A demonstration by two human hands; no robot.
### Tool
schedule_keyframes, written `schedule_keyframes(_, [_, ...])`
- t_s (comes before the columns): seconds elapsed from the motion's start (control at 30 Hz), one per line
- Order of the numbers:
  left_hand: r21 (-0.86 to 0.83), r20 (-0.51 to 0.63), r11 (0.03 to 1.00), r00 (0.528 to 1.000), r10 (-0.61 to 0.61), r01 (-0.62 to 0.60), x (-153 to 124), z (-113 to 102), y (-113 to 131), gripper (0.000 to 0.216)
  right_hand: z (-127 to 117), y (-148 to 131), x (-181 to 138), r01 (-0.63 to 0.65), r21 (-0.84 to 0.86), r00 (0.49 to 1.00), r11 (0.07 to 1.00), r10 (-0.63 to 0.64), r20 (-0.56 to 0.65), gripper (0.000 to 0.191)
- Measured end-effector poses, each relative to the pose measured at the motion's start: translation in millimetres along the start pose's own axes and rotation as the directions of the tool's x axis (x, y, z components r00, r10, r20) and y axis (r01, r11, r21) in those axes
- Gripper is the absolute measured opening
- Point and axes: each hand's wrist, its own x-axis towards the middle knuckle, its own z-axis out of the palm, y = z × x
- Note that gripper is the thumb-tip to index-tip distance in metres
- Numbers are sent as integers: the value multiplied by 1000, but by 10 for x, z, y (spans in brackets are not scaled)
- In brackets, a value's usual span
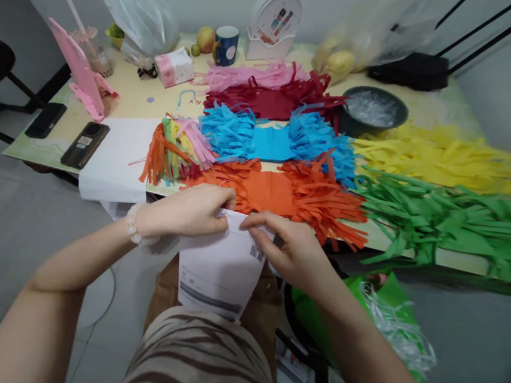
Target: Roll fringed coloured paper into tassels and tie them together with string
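Note:
A printed white sheet of paper [219, 266] hangs over my lap, below the front edge of the table. My left hand [199, 210] pinches its top edge, with the thumb on the near side. At the top right of the sheet, my right hand [286, 245] has its thumb and fingers closed on the paper. Just beyond my hands lies an orange fringed tissue bundle [271, 193] with a flat middle. Behind it are a blue fringed bundle [271, 143], a dark red one [273, 103] and a pink one [255, 76]. A multicoloured tassel [176, 148] rests beside my left hand.
Yellow strips [443, 158] and green strips [451, 219] cover the table's right side. A dark bowl [374, 109] holds clear plastic. Farther left are two phones [85, 145], a pink stand [79, 72] and a mug [226, 45]. A green bag [389, 301] sits below at right.

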Motion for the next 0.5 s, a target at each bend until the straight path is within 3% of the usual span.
schedule_keyframes(0.13, [44, 196, 998, 979, -57, 50, 163, -10, -38, 19, 6, 27, -9, -8, 0, 1000, 1000, 8, 15, 18])
schedule_keyframes(0.23, [65, 257, 997, 965, -44, 29, 208, -24, -24, 22, -12, 48, -21, -31, 17, 1000, 999, 30, 2, 17])
schedule_keyframes(0.37, [144, 124, 984, 989, 86, -103, 158, 21, 31, 2, -71, 90, -70, -67, 55, 997, 996, 68, -21, 16])
schedule_keyframes(0.5, [310, -40, 919, 963, 268, -243, 95, 168, 46, 14, -129, 152, -138, -117, 42, 991, 992, 120, -67, 17])
